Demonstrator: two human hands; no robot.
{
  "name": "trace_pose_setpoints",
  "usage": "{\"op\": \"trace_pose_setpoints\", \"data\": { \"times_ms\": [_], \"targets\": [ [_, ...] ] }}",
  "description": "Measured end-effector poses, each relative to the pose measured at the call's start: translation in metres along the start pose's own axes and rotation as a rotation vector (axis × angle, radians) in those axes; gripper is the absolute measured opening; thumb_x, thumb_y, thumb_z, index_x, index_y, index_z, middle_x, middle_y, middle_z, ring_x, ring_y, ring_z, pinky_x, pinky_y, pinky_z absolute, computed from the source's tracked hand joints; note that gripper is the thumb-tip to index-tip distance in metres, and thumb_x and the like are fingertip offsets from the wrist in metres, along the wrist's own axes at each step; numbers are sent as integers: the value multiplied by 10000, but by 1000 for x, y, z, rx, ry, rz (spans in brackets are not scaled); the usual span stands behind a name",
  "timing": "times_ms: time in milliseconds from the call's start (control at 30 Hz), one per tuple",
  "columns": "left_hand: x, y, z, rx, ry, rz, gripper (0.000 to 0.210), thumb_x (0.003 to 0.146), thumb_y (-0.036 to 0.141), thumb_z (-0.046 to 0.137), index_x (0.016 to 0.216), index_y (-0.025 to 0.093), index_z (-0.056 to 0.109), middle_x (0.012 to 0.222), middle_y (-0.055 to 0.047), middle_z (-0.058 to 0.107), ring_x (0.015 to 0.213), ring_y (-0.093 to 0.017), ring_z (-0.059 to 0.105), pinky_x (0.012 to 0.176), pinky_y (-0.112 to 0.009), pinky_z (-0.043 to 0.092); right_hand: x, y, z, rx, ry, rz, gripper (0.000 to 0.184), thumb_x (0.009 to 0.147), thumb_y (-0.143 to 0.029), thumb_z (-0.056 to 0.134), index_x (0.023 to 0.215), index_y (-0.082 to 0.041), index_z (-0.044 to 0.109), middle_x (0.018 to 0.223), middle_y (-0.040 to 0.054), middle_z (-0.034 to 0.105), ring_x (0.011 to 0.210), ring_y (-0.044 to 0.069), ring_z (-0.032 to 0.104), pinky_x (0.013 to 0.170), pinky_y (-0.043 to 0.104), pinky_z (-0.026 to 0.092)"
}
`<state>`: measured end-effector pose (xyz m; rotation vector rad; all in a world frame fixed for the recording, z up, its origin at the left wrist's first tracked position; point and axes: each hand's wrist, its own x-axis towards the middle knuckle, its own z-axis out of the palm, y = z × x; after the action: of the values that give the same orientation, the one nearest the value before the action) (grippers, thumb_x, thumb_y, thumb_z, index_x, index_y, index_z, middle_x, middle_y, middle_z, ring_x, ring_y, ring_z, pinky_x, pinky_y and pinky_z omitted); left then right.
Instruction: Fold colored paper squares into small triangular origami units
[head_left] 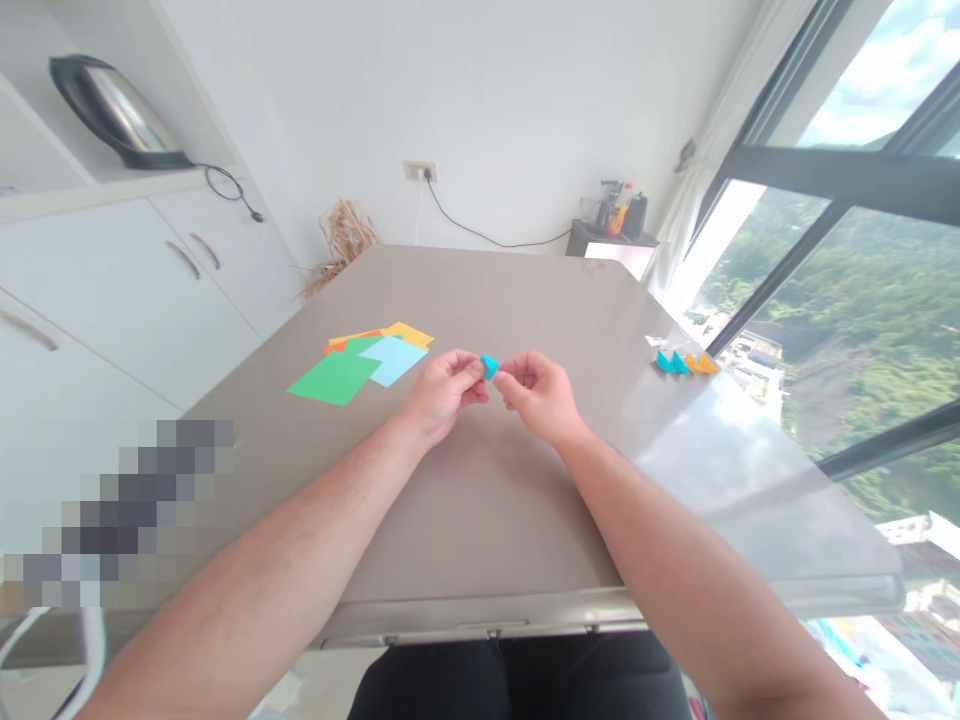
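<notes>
Between my two hands, above the middle of the table, is a small folded piece of blue paper. My left hand pinches its left side between thumb and fingers. On the other side, the thumb and fingers of my right hand are closed on its right edge. Left of my hands lie loose paper sheets: a green sheet, a light blue sheet and a yellow-orange sheet, partly overlapping. Several folded paper boats, blue and orange, stand in a row at the table's right edge.
The grey table reaches toward a white wall with a socket and a cable. A small cabinet holding bottles stands behind it. Windows line the right side. An electric kettle sits on the left shelf.
</notes>
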<state>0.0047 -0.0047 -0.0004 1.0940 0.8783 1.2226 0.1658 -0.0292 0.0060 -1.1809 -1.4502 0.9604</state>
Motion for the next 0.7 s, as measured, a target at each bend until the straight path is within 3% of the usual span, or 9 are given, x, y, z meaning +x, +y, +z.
{"op": "trace_pose_setpoints", "data": {
  "times_ms": [100,267,433,700],
  "targets": [
    [-1,-2,4,2,44,3,411,671,424,873,854,142,636,762,-20,675,688,-127,628,680,-293,554,0,3,3,-194,108,-105,142,778,-342,687,834,-213,666,785,-4,705,705,139,623,679,282,490],
    [-3,-2,5,84,65,-24,391,667,399,856,874,137,652,750,-26,704,672,-143,651,690,-315,575,4,6,5,-407,107,-144,140,830,-304,620,720,-217,623,690,-21,660,640,124,554,619,270,409],
    [-2,1,3,265,20,-32,337,683,394,819,878,144,707,773,-44,728,695,-173,676,703,-330,588,7,9,5,-490,113,-178,110,856,-263,592,759,-217,613,766,-13,671,692,126,557,646,266,402],
    [-4,-1,2,464,21,-8,232,769,393,669,673,183,642,612,-5,648,539,-146,589,553,-270,498,8,14,10,-511,76,-198,68,860,-227,589,876,-216,653,883,25,714,786,150,629,710,271,450]
  ]
}}
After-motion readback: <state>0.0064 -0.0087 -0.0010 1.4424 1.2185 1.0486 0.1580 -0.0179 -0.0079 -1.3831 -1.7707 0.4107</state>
